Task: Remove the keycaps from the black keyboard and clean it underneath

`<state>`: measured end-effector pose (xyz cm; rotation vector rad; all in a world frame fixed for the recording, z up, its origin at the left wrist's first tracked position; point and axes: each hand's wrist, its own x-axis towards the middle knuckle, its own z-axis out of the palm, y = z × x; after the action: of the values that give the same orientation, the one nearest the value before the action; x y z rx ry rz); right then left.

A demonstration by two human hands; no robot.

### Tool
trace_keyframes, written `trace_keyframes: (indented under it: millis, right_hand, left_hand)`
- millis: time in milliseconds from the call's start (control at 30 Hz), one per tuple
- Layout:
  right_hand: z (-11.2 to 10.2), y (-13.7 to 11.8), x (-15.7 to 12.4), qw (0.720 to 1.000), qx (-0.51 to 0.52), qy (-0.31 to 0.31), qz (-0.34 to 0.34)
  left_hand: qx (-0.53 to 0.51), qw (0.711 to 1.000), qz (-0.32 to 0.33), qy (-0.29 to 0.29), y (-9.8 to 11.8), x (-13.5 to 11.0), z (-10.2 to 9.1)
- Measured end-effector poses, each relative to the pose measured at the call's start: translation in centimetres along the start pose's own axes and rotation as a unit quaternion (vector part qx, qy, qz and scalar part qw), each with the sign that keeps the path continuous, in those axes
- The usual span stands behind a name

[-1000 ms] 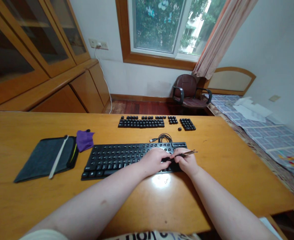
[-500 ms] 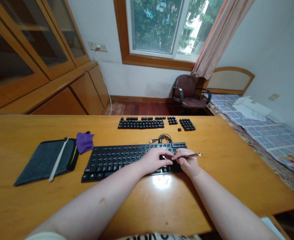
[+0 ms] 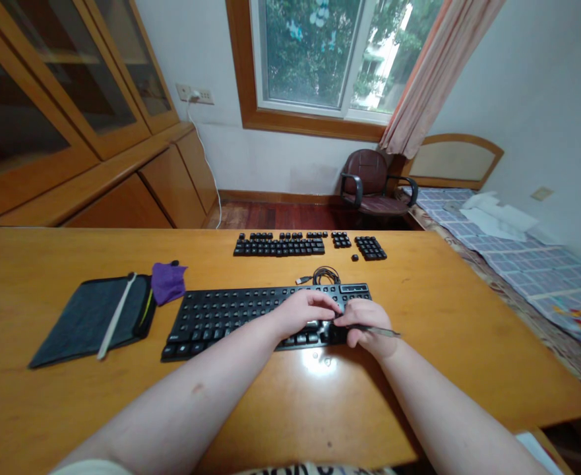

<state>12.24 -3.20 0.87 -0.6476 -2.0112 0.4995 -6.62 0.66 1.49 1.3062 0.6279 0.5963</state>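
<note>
A black keyboard (image 3: pixel 221 315) lies on the desk with many bare key posts and a row of wide keys along its front edge. Over its right part, my left hand (image 3: pixel 300 315) curls its fingers down against the keys; anything between its fingertips is hidden. My right hand (image 3: pixel 366 318) is closed around slim metal tweezers (image 3: pixel 382 330), whose rear end sticks out to the right. Its fingertips meet the keyboard close to those of my left hand, and the tool's tip is covered.
Loose black keycaps (image 3: pixel 280 247) stand in rows at the desk's far side, one keycap (image 3: pixel 354 257) apart. A coiled USB cable (image 3: pixel 326 275) lies behind the keyboard. To the left are a grey pouch (image 3: pixel 85 316), a white stick (image 3: pixel 115 318) and a purple cloth (image 3: pixel 168 282).
My right hand has turned and lowered, so the tweezers' rear end points lower than before. My left fingers have straightened slightly and shifted on the keyboard.
</note>
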Motion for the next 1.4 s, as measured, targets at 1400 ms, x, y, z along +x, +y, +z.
trace_keyframes:
  millis: [1400]
  right_hand:
    - [-3.8,2.4,7.7,0.971,-0.108,-0.179,0.113]
  left_hand:
    - [-0.084,0.985,0.065,0.134,-1.4,0.8,0.3]
